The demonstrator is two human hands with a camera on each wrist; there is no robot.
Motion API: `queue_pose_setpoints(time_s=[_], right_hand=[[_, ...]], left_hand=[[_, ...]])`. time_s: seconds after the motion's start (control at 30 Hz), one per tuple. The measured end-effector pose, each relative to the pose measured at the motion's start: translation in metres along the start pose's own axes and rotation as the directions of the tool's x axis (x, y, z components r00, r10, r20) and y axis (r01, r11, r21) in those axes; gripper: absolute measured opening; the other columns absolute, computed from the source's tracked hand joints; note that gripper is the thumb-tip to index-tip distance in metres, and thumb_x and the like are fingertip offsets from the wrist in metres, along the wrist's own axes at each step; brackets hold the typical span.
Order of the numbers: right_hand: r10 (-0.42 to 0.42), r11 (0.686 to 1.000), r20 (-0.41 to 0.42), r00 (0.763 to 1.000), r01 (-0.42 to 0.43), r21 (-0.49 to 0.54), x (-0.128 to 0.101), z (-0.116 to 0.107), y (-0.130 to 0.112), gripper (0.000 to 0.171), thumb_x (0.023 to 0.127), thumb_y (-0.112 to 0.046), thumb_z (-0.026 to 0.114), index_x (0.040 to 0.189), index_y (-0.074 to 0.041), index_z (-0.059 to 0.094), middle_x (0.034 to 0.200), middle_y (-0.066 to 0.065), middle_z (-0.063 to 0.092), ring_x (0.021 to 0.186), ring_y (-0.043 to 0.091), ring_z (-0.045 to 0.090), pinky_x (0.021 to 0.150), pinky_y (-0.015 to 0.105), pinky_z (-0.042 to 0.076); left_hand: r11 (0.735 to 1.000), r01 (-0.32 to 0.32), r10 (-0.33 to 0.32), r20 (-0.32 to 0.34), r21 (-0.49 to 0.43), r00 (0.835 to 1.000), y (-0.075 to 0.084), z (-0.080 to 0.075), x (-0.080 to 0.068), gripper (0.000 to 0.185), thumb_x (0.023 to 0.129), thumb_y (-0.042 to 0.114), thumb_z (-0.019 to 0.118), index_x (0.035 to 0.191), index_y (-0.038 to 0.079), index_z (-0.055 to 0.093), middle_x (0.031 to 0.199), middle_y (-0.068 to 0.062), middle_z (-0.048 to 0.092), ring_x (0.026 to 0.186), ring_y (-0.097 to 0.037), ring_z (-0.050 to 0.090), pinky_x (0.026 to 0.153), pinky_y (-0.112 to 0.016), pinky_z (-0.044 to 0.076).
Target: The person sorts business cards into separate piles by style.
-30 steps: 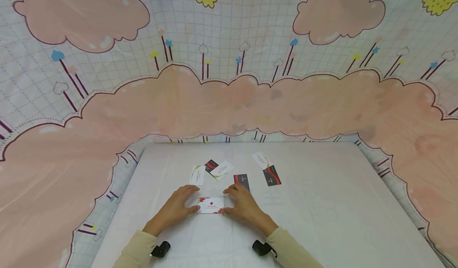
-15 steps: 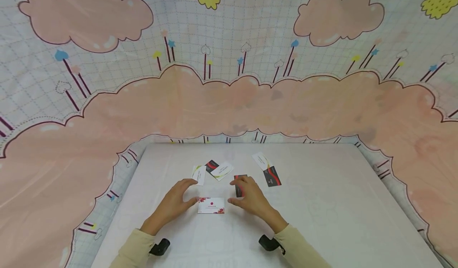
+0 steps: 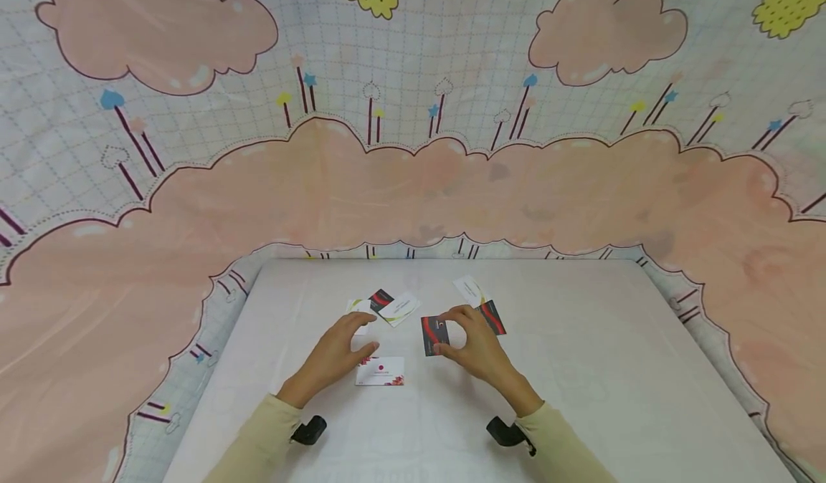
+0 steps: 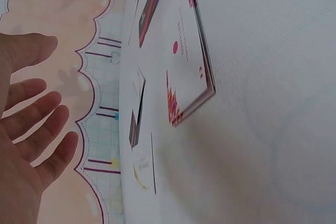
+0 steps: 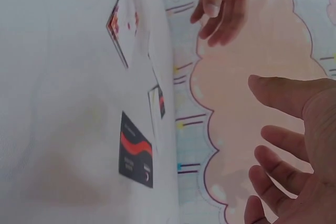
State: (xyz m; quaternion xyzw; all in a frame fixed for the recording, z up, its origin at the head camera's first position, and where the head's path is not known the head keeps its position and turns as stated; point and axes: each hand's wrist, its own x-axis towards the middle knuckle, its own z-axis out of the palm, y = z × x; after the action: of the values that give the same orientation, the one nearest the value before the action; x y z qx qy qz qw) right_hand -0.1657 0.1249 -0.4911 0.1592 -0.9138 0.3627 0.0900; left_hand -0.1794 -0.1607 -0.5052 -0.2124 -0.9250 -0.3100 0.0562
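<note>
A small stack of business cards (image 3: 380, 372), white with red floral corners on top, lies on the white table; its layered edge shows in the left wrist view. My left hand (image 3: 330, 357) hovers just behind and left of this stack, fingers relaxed and thumb apart, holding nothing. To the right of the stack lies a black business card (image 3: 432, 338) with a red wave. Over that card's right side is my right hand (image 3: 480, 350), thumb and fingers spread. In the right wrist view its fingers (image 5: 275, 182) are off the table, apart from the black card.
Behind my left hand, a white-and-green card (image 3: 401, 309) overlaps a black card (image 3: 381, 298), beside another white card (image 3: 358, 306) partly hidden by my fingers. Farther right, a white card (image 3: 470, 289) touches a black one (image 3: 493, 318). A patterned cloth (image 3: 452, 189) hangs behind the table (image 3: 581, 368).
Both hands have lifted away from the white stack. The right hand has moved right and back over the black card; the left has shifted back and slightly right. The cards stay in place.
</note>
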Motion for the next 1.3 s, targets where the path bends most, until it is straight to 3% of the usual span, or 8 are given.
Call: queue_pose_setpoints(time_s=[0.17,0.4,0.6,0.73,1.0,1.17,1.3], right_hand=[[0.021,1.000,-0.029,0.999,-0.021,0.002,-0.004,-0.004,0.010,0.049,0.074,-0.020,0.086,0.118,-0.011,0.066,0.122,0.006,0.060,0.117,0.027,0.056,0.097,0.048,0.050],[0.064,0.998,-0.080,0.995,-0.065,-0.008,-0.004,-0.003,0.026,0.048,0.074,-0.020,0.086,0.117,-0.010,0.067,0.117,0.008,0.065,0.110,0.028,0.058,0.091,0.047,0.049],[0.119,0.993,-0.091,0.989,-0.116,0.040,-0.007,0.005,0.036,0.047,0.074,-0.020,0.085,0.116,-0.010,0.067,0.110,0.008,0.065,0.103,0.026,0.060,0.086,0.043,0.049],[0.127,0.991,-0.103,0.987,-0.122,0.051,-0.007,0.012,0.041,0.047,0.073,-0.019,0.086,0.115,-0.011,0.066,0.109,0.007,0.065,0.102,0.025,0.061,0.085,0.041,0.050],[0.165,0.983,-0.087,0.982,-0.157,0.096,0.007,0.024,0.047,0.051,0.076,-0.021,0.083,0.122,-0.011,0.064,0.116,0.009,0.066,0.107,0.028,0.061,0.088,0.044,0.050],[0.141,0.988,-0.090,0.986,-0.134,0.082,0.023,0.028,0.053,0.054,0.077,-0.022,0.083,0.125,-0.009,0.063,0.116,0.011,0.065,0.106,0.029,0.061,0.087,0.044,0.050],[0.141,0.988,-0.089,0.986,-0.134,0.083,0.034,0.031,0.054,0.053,0.077,-0.020,0.083,0.125,-0.008,0.064,0.116,0.013,0.065,0.106,0.031,0.061,0.086,0.045,0.051]], left_hand=[[1.000,-0.026,0.026,0.024,-0.016,0.999,0.002,0.012,0.014,0.048,0.088,0.024,0.073,0.131,0.009,0.058,0.127,-0.006,0.062,0.112,-0.026,0.062,0.093,-0.045,0.052],[0.999,-0.033,0.034,0.076,-0.025,0.997,0.009,0.027,0.036,0.051,0.089,0.025,0.072,0.135,0.012,0.056,0.138,-0.008,0.058,0.120,-0.027,0.059,0.101,-0.046,0.049],[0.998,-0.043,0.047,0.087,-0.046,0.995,0.008,0.042,0.054,0.052,0.088,0.022,0.073,0.135,0.010,0.056,0.131,-0.008,0.062,0.117,-0.026,0.061,0.099,-0.046,0.050],[0.998,-0.022,0.025,0.053,-0.065,0.998,0.006,0.049,0.063,0.049,0.088,0.019,0.073,0.133,0.007,0.058,0.124,-0.009,0.064,0.112,-0.027,0.063,0.093,-0.045,0.052],[0.992,0.117,-0.120,-0.077,-0.036,0.990,0.000,0.054,0.067,0.047,0.083,0.019,0.077,0.126,0.006,0.062,0.115,-0.014,0.067,0.105,-0.031,0.065,0.087,-0.047,0.052],[0.990,0.142,-0.137,-0.152,0.019,0.979,-0.006,0.055,0.066,0.047,0.079,0.021,0.081,0.120,0.004,0.066,0.116,-0.015,0.067,0.110,-0.034,0.063,0.093,-0.050,0.050],[0.983,0.174,-0.165,-0.158,0.050,0.974,-0.009,0.055,0.064,0.045,0.078,0.022,0.080,0.117,0.002,0.066,0.113,-0.016,0.067,0.107,-0.035,0.063,0.092,-0.052,0.049]])
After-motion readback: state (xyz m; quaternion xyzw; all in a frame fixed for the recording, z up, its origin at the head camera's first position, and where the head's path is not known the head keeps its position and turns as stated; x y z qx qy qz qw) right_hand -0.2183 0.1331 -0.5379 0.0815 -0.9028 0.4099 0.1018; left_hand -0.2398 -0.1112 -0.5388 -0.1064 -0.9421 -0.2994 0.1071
